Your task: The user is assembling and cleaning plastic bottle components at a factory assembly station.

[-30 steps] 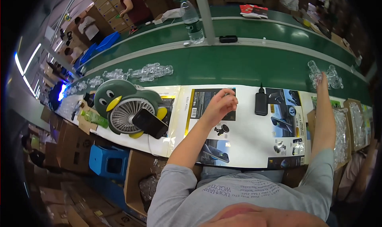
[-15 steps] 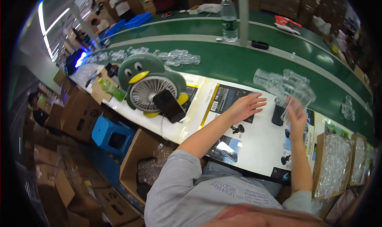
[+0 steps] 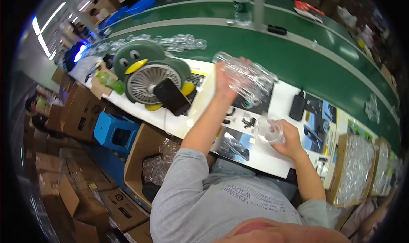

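Observation:
A bundle of clear moulded plastic shells point(image 3: 251, 80) is gripped in my left hand point(image 3: 226, 82), above the far edge of the white printed board point(image 3: 272, 153). My fingers show partly through the plastic. Lower and to the right, my right hand point(image 3: 290, 141) closes around the edge of a clear round plastic piece point(image 3: 268, 130), which looks like a shallow cup. This piece is over the board's printed pictures. A black oblong device point(image 3: 297, 106) with a short cord or loop lies on the board beyond my right hand.
At left stands a green penguin-shaped fan point(image 3: 159, 64) with a dark phone point(image 3: 171, 96) leaning on it. More clear shells point(image 3: 181, 42) lie on the green conveyor point(image 3: 306, 68). Cartons of clear plastic point(image 3: 353, 170) stand at right. An open carton point(image 3: 138, 153) and blue stool point(image 3: 115, 132) are lower left.
My left hand has gone from open to holding the clear shells, moving left and away from me. The right hand has come nearer and left, with a round clear piece. The view has shifted slightly.

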A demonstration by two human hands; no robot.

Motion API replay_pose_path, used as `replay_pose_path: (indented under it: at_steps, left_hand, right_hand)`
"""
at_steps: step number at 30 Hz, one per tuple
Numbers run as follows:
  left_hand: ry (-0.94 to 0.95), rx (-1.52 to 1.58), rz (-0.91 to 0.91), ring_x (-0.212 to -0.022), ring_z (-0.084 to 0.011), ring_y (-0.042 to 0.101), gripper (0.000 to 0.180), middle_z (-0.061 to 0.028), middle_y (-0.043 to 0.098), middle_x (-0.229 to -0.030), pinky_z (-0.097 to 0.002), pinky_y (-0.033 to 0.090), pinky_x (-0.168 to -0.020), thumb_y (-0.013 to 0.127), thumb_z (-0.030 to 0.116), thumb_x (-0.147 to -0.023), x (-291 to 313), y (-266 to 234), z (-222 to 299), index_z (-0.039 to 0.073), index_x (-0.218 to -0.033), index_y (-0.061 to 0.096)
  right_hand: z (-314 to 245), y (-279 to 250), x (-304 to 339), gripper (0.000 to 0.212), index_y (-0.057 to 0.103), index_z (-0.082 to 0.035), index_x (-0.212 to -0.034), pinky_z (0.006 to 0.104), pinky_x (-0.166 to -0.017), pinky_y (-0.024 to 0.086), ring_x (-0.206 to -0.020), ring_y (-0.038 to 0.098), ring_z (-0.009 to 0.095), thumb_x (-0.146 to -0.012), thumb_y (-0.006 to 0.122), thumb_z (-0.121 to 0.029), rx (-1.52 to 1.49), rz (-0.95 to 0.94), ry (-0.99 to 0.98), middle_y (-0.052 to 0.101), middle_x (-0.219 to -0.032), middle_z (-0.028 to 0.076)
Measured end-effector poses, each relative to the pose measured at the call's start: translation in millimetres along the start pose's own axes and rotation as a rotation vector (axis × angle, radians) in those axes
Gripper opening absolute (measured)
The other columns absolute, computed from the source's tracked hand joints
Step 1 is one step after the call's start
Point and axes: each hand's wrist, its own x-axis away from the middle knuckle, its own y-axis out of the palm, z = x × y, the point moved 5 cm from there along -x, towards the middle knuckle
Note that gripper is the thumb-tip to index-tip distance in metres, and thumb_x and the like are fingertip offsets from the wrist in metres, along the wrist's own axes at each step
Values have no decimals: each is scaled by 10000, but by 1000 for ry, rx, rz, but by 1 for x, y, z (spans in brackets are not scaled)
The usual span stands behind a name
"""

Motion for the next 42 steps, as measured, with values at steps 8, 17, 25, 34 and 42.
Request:
replay_pose_path:
  at_steps: [8, 17, 25, 34, 42]
  left_hand:
    - [194, -276, -98, -1060, -308, 477, 452, -119, 511, -1055, -474, 403, -886, 464, 488, -836, 4, 16, 9, 79, -1030, 480]
    - [29, -346, -224, -1103, -379, 449, 502, -165, 503, -1108, -498, 369, -943, 472, 486, -847, 13, 11, -18, 81, -1143, 450]
    - [51, -420, -238, -1090, -385, 463, 518, -166, 510, -1101, -518, 352, -966, 513, 483, -827, 18, 14, -21, 87, -1155, 447]
    - [6, -400, -345, -1065, -358, 491, 498, -151, 541, -1081, -498, 378, -953, 526, 473, -821, 15, 14, -36, 94, -1138, 467]
    - [143, -556, -412, -1053, -337, 509, 500, -151, 540, -1104, -465, 385, -954, 497, 441, -841, 39, 48, -40, 101, -1200, 425]
  right_hand:
    - [44, 28, 14, 419, 397, -33, -1236, 285, -750, 468, -845, 589, 149, -866, 557, -147, -1021, -192, 608, 595, -912, 105]
    - [43, 34, 19, 377, 419, -19, -1223, 258, -651, 484, -683, 542, 98, -900, 517, -187, -1102, -260, 717, 563, -858, 69]
    - [38, 34, 19, 402, 427, -12, -1226, 255, -635, 484, -682, 551, 102, -888, 543, -195, -1121, -278, 709, 573, -847, 70]
    - [39, 17, 16, 435, 433, -12, -1228, 227, -602, 461, -656, 574, 104, -864, 583, -197, -1072, -290, 706, 598, -786, 72]
    - [36, 5, 4, 656, 439, -50, -1229, 271, -670, 474, -729, 601, 156, -684, 761, -223, -614, -238, 522, 611, -915, 104]
